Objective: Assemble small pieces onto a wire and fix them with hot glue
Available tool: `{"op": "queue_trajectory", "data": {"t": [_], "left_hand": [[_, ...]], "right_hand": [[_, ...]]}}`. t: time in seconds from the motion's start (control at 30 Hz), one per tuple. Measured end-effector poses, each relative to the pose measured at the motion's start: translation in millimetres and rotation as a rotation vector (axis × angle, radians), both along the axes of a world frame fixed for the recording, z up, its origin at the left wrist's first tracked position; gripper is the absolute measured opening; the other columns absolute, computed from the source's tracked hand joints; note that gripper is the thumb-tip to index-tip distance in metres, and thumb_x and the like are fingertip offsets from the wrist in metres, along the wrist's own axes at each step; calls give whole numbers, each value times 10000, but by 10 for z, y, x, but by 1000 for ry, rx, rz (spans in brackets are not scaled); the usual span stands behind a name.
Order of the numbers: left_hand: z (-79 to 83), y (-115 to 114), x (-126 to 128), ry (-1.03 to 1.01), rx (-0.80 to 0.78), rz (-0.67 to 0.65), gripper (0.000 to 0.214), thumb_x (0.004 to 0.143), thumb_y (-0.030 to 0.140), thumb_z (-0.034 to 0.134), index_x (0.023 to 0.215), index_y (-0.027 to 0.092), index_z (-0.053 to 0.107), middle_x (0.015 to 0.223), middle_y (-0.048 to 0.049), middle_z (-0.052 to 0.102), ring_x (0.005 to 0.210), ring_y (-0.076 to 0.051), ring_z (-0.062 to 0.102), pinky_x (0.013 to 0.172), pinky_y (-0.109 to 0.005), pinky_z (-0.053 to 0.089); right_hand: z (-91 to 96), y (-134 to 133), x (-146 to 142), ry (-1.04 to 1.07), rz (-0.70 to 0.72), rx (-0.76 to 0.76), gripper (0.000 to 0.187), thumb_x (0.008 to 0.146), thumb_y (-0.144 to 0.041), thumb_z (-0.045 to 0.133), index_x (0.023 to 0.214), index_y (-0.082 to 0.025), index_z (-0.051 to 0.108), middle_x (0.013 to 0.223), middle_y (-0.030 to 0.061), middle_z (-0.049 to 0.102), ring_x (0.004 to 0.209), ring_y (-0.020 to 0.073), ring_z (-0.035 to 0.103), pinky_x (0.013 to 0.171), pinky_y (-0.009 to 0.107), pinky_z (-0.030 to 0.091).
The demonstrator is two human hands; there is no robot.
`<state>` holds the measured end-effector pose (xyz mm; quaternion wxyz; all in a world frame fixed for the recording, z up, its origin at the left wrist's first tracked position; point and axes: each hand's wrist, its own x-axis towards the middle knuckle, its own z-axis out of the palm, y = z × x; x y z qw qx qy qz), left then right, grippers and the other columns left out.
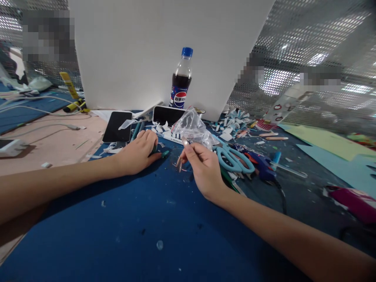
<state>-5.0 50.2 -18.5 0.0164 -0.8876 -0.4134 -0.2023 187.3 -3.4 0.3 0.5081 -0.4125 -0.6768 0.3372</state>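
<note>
My left hand (pixel 138 152) rests knuckles-up on the blue mat (pixel 132 227), fingers curled over a small teal object (pixel 165 154) that pokes out past the fingertips. My right hand (pixel 202 166) is raised just to its right, thumb and fingers pinched on a thin pale strip (pixel 179 159) that hangs down from them. A crumpled clear plastic bag (pixel 192 127) lies right behind the right hand. Light blue scissors (pixel 233 156) lie beside the right hand's knuckles.
A cola bottle (pixel 181 80) stands before a white board (pixel 164 51). Two dark phones (pixel 117 126) (pixel 167 114) lie behind the hands. Paper scraps (pixel 232 125), a blue tool (pixel 263 166), and coloured sheets (pixel 329 143) fill the right. Cables (pixel 44 111) and a charger (pixel 13 147) lie left.
</note>
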Motion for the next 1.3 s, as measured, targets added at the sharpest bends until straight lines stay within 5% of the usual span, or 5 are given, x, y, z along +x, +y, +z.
{"op": "queue_trajectory", "data": {"t": [0.23,0.43,0.9,1.03,1.3], "left_hand": [[24,-22,5,-40,5,8,57,858,217,370,870,161,372,920,-85,450,846,-213,422,767,-387,417],[20,-22,14,-4,74,6,144,858,290,426,863,165,356,903,-77,440,832,-210,419,760,-379,418],[57,-16,-6,-28,-163,-80,213,877,371,388,910,164,349,953,-68,404,883,-203,396,825,-396,398],[77,-32,0,-72,-119,-86,201,910,374,294,889,181,345,935,-64,417,871,-201,400,818,-395,398],[13,13,21,13,-97,-73,221,871,386,390,883,171,341,938,-71,406,861,-208,395,811,-409,399]], "right_hand": [[4,0,-5,14,14,-6,341,893,-318,468,595,-175,554,582,-13,540,535,80,525,520,220,443],[-19,20,3,9,32,-4,345,899,-313,461,600,-174,563,578,-12,525,549,86,533,538,221,458],[-19,9,1,8,38,-4,353,895,-315,459,585,-173,549,569,-16,522,517,81,540,535,229,455],[-13,5,1,11,36,-8,352,891,-317,461,584,-168,545,566,-17,517,506,77,535,527,224,456],[-9,16,-8,22,36,-16,342,888,-301,467,583,-168,548,568,-20,516,498,70,529,505,206,455]]}}
